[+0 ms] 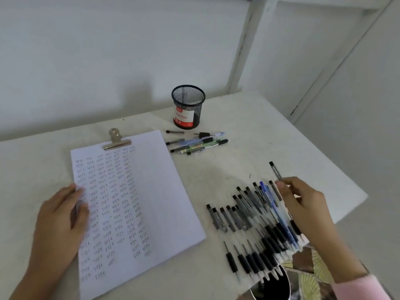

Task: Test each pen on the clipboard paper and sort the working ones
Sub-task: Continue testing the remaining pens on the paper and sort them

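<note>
The clipboard paper (151, 191), covered in rows of small pen marks, lies on the table under a metal clip (116, 140). My left hand (62, 215) rests flat on the sheet's left edge. My right hand (303, 204) holds a grey pen (275, 171) by its lower end, tip hidden in the fingers, cap end pointing up and away. Below that hand lies a row of several black and blue pens (253, 226). A smaller bunch of pens (197, 142) lies beyond the paper's top right corner.
A black mesh pen cup (187, 106) with a red and white label stands at the back of the table. A dark round container (272, 286) sits at the bottom edge. The table's right edge (350, 200) is close to my right hand.
</note>
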